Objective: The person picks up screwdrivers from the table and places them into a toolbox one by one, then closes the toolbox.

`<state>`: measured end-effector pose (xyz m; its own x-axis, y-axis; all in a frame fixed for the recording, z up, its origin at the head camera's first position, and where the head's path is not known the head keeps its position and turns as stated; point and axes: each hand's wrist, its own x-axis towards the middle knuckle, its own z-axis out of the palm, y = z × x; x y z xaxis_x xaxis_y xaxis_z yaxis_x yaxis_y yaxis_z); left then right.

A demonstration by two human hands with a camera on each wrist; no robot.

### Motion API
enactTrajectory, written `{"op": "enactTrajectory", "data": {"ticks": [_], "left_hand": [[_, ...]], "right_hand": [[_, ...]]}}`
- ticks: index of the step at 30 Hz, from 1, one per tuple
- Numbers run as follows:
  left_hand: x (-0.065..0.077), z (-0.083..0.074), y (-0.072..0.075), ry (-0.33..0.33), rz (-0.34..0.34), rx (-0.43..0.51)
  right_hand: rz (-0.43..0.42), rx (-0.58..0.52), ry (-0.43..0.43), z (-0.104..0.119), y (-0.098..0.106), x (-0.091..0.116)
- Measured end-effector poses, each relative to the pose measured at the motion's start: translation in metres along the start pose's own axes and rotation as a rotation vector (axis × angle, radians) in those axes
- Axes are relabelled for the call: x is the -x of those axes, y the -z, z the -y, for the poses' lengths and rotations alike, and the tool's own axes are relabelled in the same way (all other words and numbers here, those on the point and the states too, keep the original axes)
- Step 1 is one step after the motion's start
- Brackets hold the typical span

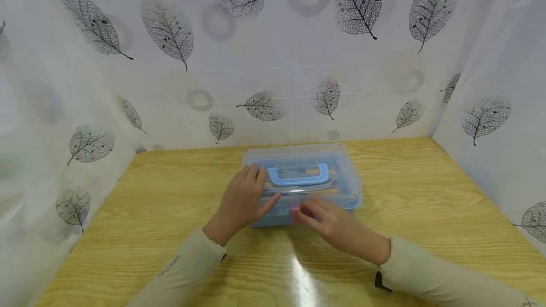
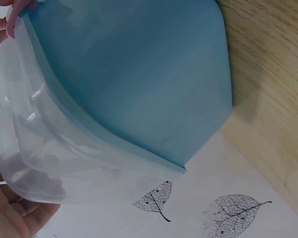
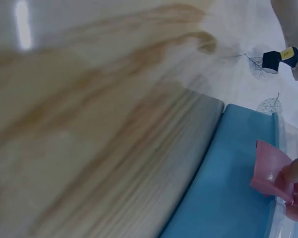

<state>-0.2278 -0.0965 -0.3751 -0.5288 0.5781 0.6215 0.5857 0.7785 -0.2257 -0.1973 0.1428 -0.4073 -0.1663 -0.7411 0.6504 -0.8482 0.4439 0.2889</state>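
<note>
A plastic storage box (image 1: 354, 188) with a blue base (image 2: 139, 74), a clear lid (image 2: 49, 129) and a light blue handle (image 1: 298, 181) stands on the table. My left hand (image 1: 244, 198) rests on the lid's left part, fingers beside the handle and thumb stretched toward the front edge. At the middle of the front, my right hand (image 1: 334, 224) pinches a pink latch (image 3: 270, 171), which tilts outward from the blue wall. Blurred tan pieces (image 1: 328, 191) show through the lid.
The wood-grain table (image 1: 170, 193) lies under the box and reflects light near its front. A white curtain (image 1: 294, 60) printed with dark leaves stands behind the table and along both sides. Dark straps show at both cuffs.
</note>
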Motion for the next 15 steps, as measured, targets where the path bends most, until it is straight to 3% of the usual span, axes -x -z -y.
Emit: {"op": "enactTrajectory", "data": {"ticks": [15], "left_hand": [[0.0003,-0.0004,0.0002,-0.002,0.008,-0.015]], "right_hand": [[0.075,0.079,0.011,0.0021,-0.0063,0.0018]]}}
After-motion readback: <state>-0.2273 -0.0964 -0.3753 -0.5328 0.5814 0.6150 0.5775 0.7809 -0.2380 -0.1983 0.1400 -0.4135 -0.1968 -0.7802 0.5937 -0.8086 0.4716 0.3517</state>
